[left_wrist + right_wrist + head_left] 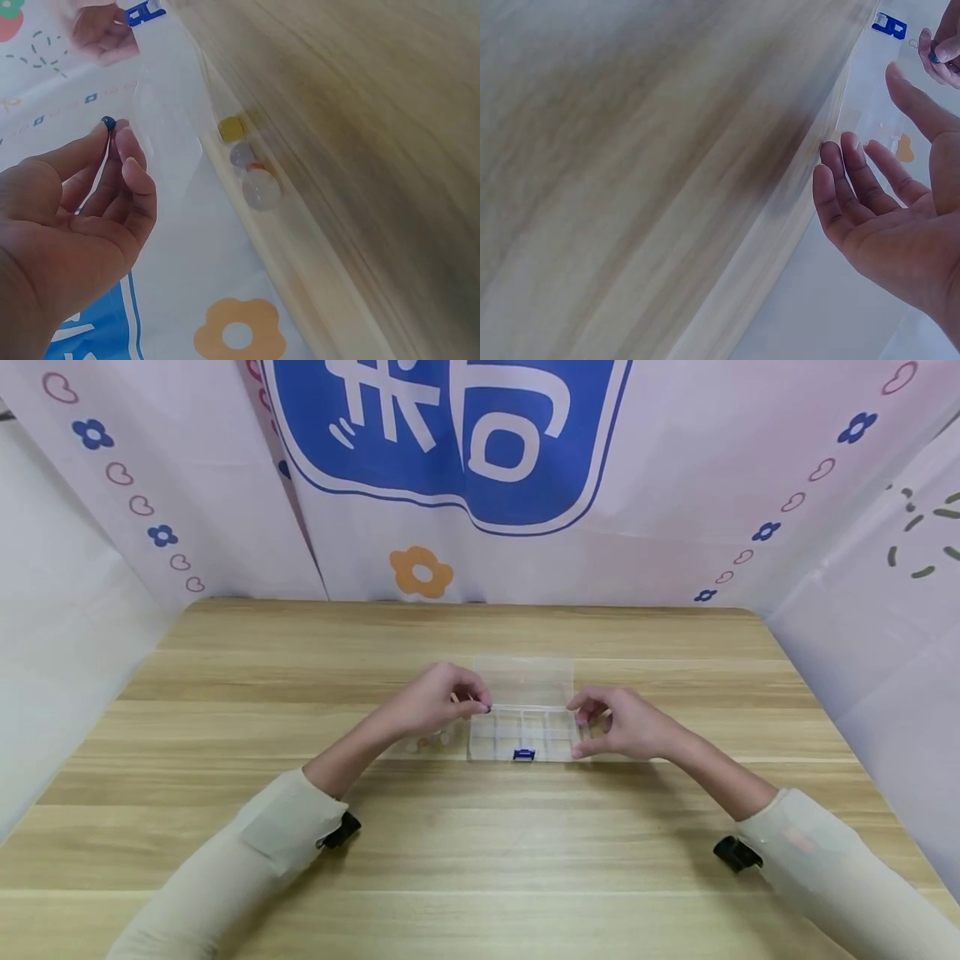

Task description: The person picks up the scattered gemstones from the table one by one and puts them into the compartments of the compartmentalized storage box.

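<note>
My left hand [438,700] pinches a small dark blue bead [109,122] between thumb and forefinger, over the left back corner of a clear compartment box [509,752]. The box lies on the table with its transparent lid [523,670] folded back and a blue latch [524,754] at the front. At the box's right side is my right hand [626,724], its thumb by the front corner and its forefinger by the back one, the fingers loosely bent. Left of the box lie a yellow bead [231,129], a whitish round bead [261,189], a smaller pale bead [241,155] and something orange-red, partly hidden.
The wood-grain table [480,860] spreads around the box. Behind it hangs a printed white cloth [600,560] with a blue emblem and an orange flower. White sheets stand on both sides. A black wrist device [341,832] sits under the left sleeve.
</note>
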The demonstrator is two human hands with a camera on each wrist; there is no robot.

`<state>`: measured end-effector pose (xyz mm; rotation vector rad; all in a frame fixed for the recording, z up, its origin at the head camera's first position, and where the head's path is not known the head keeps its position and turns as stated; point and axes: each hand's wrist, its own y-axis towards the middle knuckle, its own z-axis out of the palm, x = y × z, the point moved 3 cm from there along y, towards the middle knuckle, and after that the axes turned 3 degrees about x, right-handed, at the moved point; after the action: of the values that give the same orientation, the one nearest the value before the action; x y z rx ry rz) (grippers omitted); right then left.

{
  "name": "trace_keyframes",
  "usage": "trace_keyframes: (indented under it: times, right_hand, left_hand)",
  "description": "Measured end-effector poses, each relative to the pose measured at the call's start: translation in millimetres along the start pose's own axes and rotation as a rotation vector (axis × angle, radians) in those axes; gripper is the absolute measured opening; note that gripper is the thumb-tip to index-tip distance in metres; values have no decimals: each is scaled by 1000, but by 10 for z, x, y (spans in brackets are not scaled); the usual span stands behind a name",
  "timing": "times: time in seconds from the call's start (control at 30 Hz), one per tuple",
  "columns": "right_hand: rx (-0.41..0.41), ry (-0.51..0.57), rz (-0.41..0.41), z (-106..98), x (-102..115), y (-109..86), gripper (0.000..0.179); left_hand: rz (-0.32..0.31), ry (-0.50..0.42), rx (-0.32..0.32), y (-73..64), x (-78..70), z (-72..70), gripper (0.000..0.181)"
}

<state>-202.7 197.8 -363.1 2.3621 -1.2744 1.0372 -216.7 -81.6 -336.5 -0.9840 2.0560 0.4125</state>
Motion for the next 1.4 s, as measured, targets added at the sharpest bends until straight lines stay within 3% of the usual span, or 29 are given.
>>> trace_keyframes:
  times: [0.47, 0.8, 1.4]
  right_hand:
    - [5, -2, -10, -7, -28, 17, 58]
    - [3, -11, -8, -15, -38, 20, 57]
    - [8, -2, -19, -26, -28, 39, 56]
  left_hand:
    - [50, 22, 23, 146, -75, 78, 13]
    - [28, 40, 49, 278, -153, 151, 12]
    - [56, 20, 24, 497, -225, 288, 5]
